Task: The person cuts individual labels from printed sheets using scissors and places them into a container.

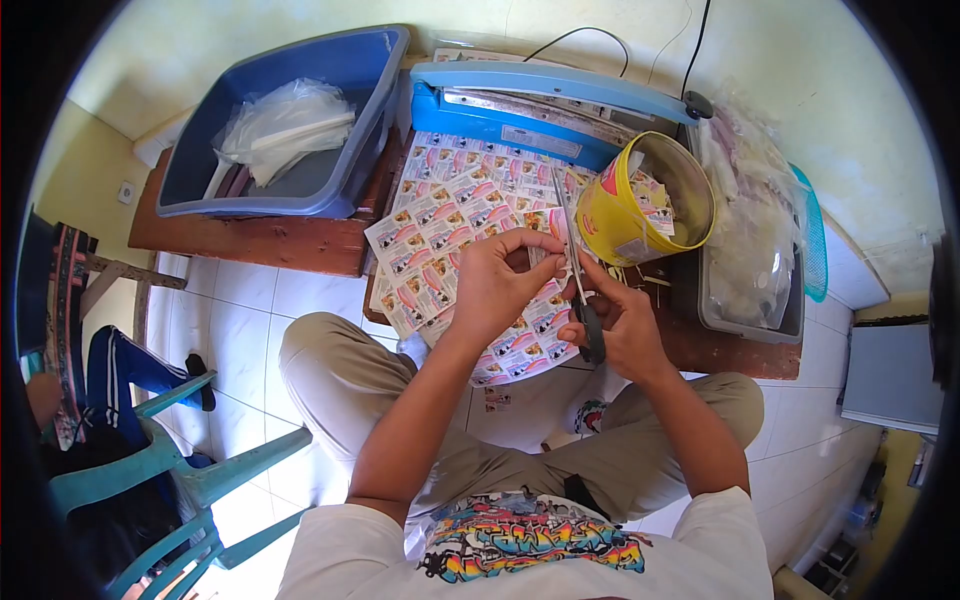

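My left hand [500, 285] is closed, thumb and forefinger pinching a small piece of printed label paper [545, 222]. In my right hand [628, 330] is a pair of scissors [591, 335], its blades pointing away from me against the edge of that paper. Fingers hide part of the handles and most of the paper piece. Beneath my hands, several sheets of printed labels [435, 235] overlap on the low wooden table. Just beyond the scissors, a yellow bucket [608, 215] leans toward me, with cut labels [655, 208] inside.
Behind the sheets stands a blue impulse sealer [520, 135]. At left, a blue basin [340, 180] holds clear plastic bags [290, 125]; at right, a grey tray [745, 330] is heaped with more bags [745, 230]. A green chair [240, 465] and another person's leg [140, 370] are at far left.
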Available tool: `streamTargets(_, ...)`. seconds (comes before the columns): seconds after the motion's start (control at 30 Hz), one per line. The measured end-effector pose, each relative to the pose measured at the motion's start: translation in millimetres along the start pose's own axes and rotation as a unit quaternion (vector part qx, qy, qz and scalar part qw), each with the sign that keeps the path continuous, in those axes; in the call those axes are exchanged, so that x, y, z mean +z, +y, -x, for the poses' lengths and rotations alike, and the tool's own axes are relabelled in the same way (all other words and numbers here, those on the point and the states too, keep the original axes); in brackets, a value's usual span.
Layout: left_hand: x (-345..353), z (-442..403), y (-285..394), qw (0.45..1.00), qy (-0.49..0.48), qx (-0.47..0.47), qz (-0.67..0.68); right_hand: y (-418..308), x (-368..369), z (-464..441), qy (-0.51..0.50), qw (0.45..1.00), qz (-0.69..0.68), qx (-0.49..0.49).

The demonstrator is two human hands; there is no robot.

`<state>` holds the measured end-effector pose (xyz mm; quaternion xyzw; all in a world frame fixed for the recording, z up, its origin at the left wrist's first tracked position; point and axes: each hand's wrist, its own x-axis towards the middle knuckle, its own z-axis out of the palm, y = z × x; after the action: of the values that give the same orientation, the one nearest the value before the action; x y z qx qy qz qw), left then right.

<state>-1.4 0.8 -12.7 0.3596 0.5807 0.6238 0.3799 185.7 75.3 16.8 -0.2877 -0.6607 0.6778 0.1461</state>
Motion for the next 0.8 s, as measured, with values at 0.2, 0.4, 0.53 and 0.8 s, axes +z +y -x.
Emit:
streamTargets(0.2,0.8,-0.4,-1.2,1.000,0.003,0.012,0.007,3.4,0.9,-0.5,0.002,1.000,-0.011,-0.003)
streamTargets(0.4,-0.2,-0.2,-2.5,1.000,-0.002,-0.002,0.023,5.7,2.7,-0.3,0.005,0.999,-0.035,-0.009)
streamTargets(0.53,-1.9,0.8,-0.3,1.000,-0.012,-0.008,-0.012,4.0,4.1,0.3,0.004,0.999,-0.051,-0.002)
streamTargets(0.8,1.3,-3.0,-11.7,0.999,0.024,0.039,0.015,9.1,3.2,-3.5,0.058,0.998,0.035,-0.013)
